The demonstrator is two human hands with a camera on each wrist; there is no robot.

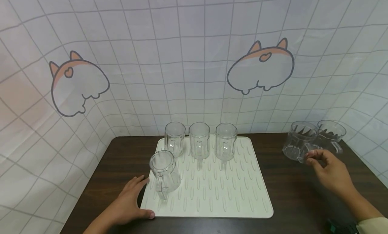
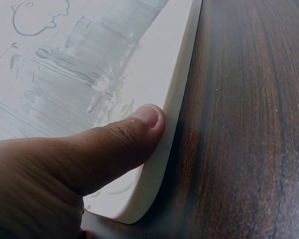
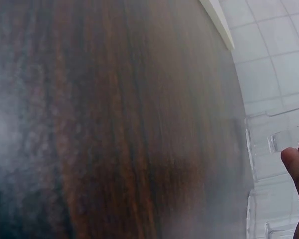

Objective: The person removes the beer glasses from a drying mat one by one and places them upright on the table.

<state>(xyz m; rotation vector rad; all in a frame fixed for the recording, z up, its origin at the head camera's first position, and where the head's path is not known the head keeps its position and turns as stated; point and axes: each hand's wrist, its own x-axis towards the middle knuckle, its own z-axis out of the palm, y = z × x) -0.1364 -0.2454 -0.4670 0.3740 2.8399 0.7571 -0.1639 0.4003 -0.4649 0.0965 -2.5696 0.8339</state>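
Note:
At the right, my right hand [image 1: 331, 171] pinches the handle of a clear glass mug [image 1: 293, 151] between thumb and fingers. The fingertips [image 3: 291, 157] also show at that handle on the edge of the right wrist view. Beside it stands another glass mug [image 1: 328, 139], partly behind the hand. My left hand [image 1: 128, 202] lies spread at the near left corner of a white ribbed drying mat [image 1: 209, 200]. Its thumb [image 2: 132, 132] rests on the mat's raised rim. Close to those fingers, a glass mug [image 1: 166, 175] stands on the mat, handle toward me.
Along the mat's back stand three more glass mugs, the left one [image 1: 174, 139], the middle one [image 1: 199, 141] and the right one [image 1: 226, 143]. Dark wood tabletop [image 1: 291, 197] surrounds the mat. A gridded white curtain [image 1: 194, 75] hangs right behind the table.

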